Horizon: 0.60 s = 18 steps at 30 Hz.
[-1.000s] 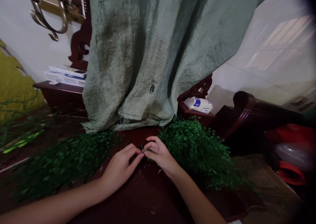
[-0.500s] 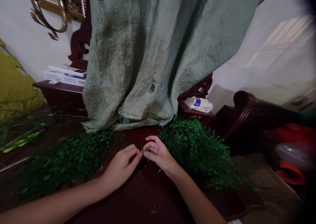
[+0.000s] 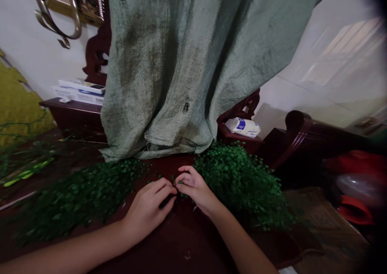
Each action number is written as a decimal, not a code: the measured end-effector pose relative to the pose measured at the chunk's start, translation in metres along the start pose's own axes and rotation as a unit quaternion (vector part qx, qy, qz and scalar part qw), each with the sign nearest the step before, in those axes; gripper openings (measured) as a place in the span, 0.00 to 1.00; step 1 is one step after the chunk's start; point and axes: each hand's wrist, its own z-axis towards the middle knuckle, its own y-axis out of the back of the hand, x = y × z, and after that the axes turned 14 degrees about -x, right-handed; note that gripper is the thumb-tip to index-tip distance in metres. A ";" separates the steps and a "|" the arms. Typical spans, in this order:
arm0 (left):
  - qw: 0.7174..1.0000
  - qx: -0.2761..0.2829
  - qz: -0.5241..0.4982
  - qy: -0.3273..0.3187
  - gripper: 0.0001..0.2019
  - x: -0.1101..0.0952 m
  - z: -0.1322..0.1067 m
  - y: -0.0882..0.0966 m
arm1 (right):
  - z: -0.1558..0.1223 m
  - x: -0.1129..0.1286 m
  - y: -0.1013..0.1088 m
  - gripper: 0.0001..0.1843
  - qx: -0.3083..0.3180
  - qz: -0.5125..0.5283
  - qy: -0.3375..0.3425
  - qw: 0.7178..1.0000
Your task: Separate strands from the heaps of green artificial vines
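Now my left hand [image 3: 147, 203] has loosened, thumb lowered, leaving my right hand [image 3: 198, 188] apparently pinching the small green sprig [image 3: 174, 183].

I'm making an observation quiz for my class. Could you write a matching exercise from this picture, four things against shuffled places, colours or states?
1. Packet
2. Leafy pile nearest the packet
3. Woven sack
4. Right hand

A. Draped, with a small hole
B. Fingertips close to the left hand's
C. White with blue-purple print
D. Green, to the right of both hands

Pairs: 1-C, 2-D, 3-A, 4-B
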 end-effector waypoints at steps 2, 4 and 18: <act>1.000 -0.001 0.007 0.005 0.05 0.001 0.000 0.001 | -0.001 0.001 0.000 0.25 0.003 0.000 -0.007 1.000; 1.000 0.004 0.000 0.024 0.05 0.001 0.001 0.002 | -0.002 0.003 0.000 0.25 0.002 0.001 -0.009 1.000; 0.990 0.020 -0.038 0.138 0.07 0.004 0.007 -0.001 | 0.000 0.001 -0.001 0.25 0.001 0.016 0.006 1.000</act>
